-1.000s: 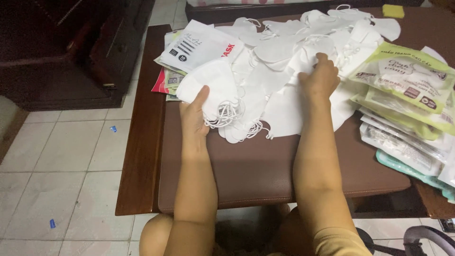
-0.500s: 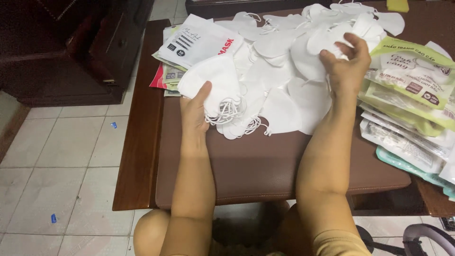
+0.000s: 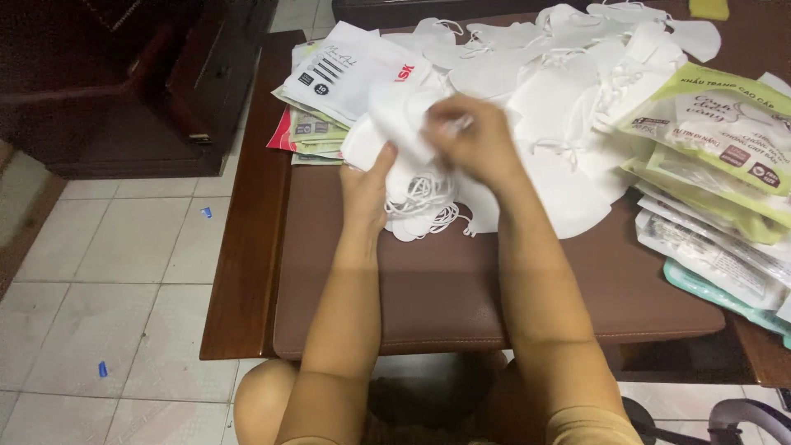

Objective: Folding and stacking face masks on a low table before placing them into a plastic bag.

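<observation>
Two bare hands meet over a heap of white face masks just above the centre of the frame. Left hand (image 3: pixel 368 183) rests palm-down on a small stack of folded masks (image 3: pixel 416 198), fingers flat and spread, pressing the soft fabric; thin elastic ear loops curl out from under it. Right hand (image 3: pixel 476 142) is closed in a pinch on a single white mask (image 3: pixel 402 111), thumb and fingers gripping its edge and holding it raised just over the stack. This mask is smooth, matte, non-woven, with a rounded folded outline.

Loose masks (image 3: pixel 568 91) of the same kind spread across the upper centre and upper right, overlapping, with their cords tangled. All lie on a dark brown table (image 3: pixel 445 288) with a padded, leather-like top and a glossy wooden rim.

At upper left of the heap sits a white flat pouch (image 3: pixel 350 70) with dark printing, lying on thinner coloured packets (image 3: pixel 309 136). Along the right edge, glossy green-and-white plastic packets (image 3: pixel 725 140) overlap clear crinkled sleeves (image 3: pixel 709 251).

Pale square floor tiles (image 3: pixel 124 272) fill the lower left; dark wooden furniture (image 3: pixel 165 74) stands at upper left.
</observation>
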